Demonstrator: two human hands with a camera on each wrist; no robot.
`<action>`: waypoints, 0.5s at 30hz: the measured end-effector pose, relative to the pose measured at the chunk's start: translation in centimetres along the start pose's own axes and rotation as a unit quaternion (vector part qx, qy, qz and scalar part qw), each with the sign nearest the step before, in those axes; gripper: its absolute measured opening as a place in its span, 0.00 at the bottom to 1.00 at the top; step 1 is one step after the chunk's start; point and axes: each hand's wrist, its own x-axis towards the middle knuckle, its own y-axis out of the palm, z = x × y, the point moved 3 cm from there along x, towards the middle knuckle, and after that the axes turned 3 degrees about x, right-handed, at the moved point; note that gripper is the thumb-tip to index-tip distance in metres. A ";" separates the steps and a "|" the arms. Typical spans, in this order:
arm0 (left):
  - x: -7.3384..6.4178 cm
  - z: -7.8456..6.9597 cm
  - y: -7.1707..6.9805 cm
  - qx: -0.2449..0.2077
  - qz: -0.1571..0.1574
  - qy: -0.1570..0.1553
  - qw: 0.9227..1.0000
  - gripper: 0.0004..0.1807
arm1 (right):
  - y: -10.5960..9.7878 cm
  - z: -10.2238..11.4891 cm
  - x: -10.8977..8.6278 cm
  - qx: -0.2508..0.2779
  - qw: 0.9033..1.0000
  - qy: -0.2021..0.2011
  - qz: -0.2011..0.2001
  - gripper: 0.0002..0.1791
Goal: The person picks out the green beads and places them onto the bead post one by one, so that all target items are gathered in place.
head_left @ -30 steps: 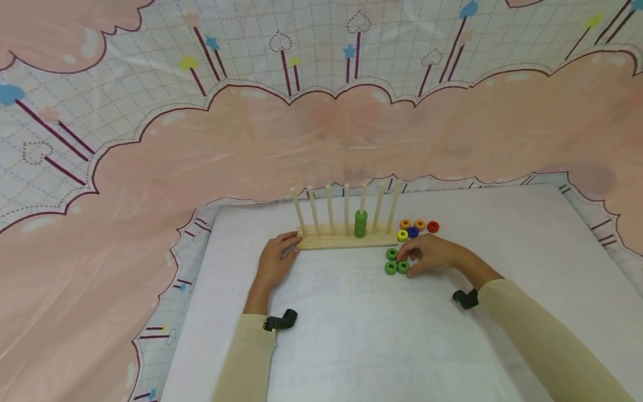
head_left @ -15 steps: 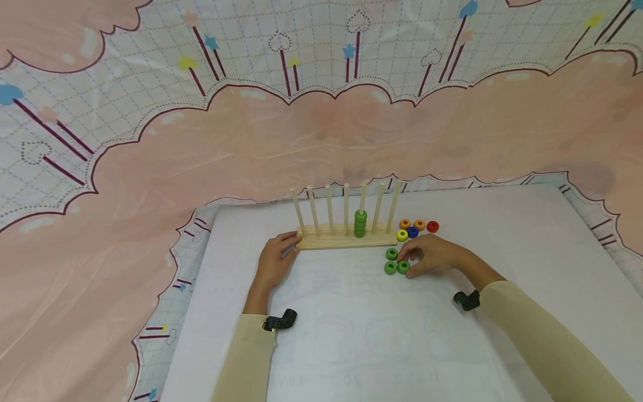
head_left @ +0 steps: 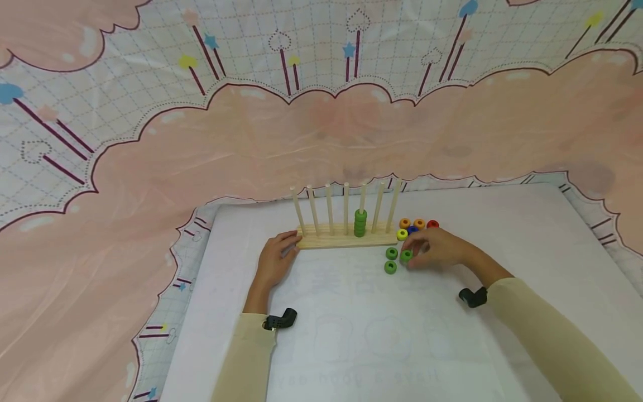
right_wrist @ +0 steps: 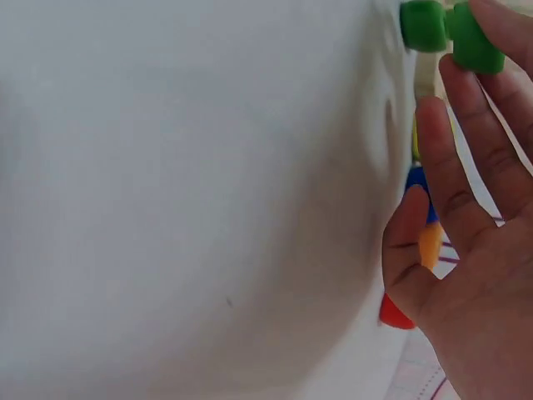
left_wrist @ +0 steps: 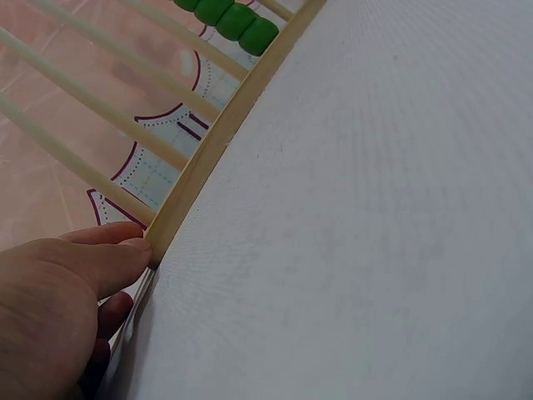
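My left hand point(head_left: 273, 259) grips the left end of a wooden peg rack point(head_left: 346, 241) with several upright pegs, thumb at the front corner in the left wrist view. Several green beads point(head_left: 360, 224) are stacked on one peg right of the middle. To the right of the rack, my right hand point(head_left: 437, 248) pinches a green bead point(right_wrist: 477, 42) between thumb and fingertips. Two more green beads point(head_left: 390, 267) lie on the table just left of that hand. The other pegs are bare.
Behind the right hand lie a yellow bead point(head_left: 402, 234), a blue bead point(head_left: 412, 229), two orange beads point(head_left: 419, 223) and a red bead point(head_left: 432, 224), the blue and red ones partly covered. The white tabletop point(head_left: 351, 329) meets a patterned cloth point(head_left: 321, 139) at its far edge.
The right hand has picked a green bead out of the group of three and moved it slightly away from me. The left hand and the rack have stayed in place.
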 end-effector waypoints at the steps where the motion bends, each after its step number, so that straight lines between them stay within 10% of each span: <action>1: 0.0 0.0 0.0 0.000 -0.001 0.000 1.000 0.18 | -0.2 0.0 -0.1 -0.005 1.000 0.000 -0.005 0.20; 15: 0.0 -0.1 0.0 -0.003 -0.002 -0.001 1.000 0.18 | -3.7 1.2 -0.7 -0.015 0.995 -0.033 -0.092 0.17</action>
